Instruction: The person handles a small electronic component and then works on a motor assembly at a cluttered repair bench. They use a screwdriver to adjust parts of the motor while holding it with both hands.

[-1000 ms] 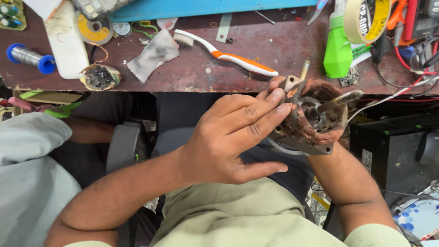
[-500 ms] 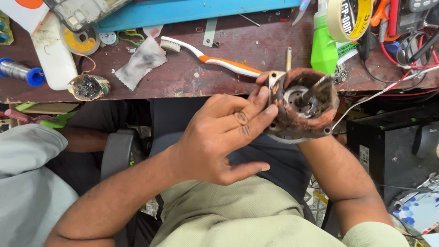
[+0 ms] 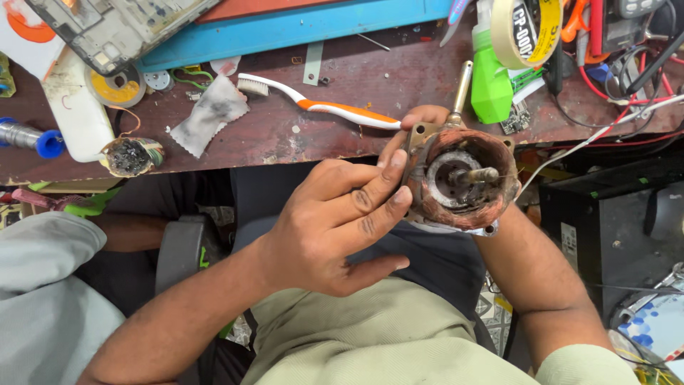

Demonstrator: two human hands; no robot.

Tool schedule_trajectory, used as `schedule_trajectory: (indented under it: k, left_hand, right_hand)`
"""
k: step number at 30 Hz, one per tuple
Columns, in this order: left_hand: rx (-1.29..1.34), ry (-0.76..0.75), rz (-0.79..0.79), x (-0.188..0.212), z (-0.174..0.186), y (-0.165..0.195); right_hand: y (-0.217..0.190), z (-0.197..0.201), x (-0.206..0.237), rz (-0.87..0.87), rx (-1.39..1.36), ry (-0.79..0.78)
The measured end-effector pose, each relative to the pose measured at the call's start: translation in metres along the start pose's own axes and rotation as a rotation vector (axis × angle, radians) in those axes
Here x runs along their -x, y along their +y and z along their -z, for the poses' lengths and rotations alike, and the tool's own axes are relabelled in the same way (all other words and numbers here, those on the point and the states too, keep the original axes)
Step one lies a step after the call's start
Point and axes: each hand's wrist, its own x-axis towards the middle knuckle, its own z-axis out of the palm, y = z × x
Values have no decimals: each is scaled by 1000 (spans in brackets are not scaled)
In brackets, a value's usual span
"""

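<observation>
A person's left hand [image 3: 335, 228] presses two fingertips [image 3: 395, 182] against the side of a copper-wound motor [image 3: 462, 182], now turned shaft-up toward the camera since a second ago, exposing its core. The right hand [image 3: 420, 121], mostly hidden, cradles it from behind above the lap. Beyond, on the tabletop [image 3: 342, 135]: one toothbrush [image 3: 313, 103], one rag [image 3: 210, 114], one tape roll [image 3: 526, 32].

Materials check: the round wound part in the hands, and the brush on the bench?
Round motor stator with reddish-brown windings: looks like enamelled copper wire, glossy and coppery, around a grey metal centre shaft; brassy plate at the rim. White and orange toothbrush: apparently moulded plastic, smooth and slightly shiny, with pale bristles.
</observation>
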Motion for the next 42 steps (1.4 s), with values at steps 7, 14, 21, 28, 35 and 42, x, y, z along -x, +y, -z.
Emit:
schedule_trajectory:
  k: [7,14,21,28,35,42]
  left_hand:
    - [35,-21,0,4,-5,-6]
    - [75,-43,-2,1,-5,-1]
    - [121,-103,6,-1,-8,6]
    - [117,-160,16,-2,-4,8]
    - [144,-168,11,-1,-6,7]
    - [148,-160,7,0,-8,6]
  right_hand:
    - [4,15,5,-26,-31,29]
    - [1,-4,-2,-38,4,-20]
    - [-2,-33,13,-60,25,213]
    - [-4,-28,12,-65,4,141]
    - [-3,-32,15,-75,34,209]
    - [-2,-28,15,-88,55,202]
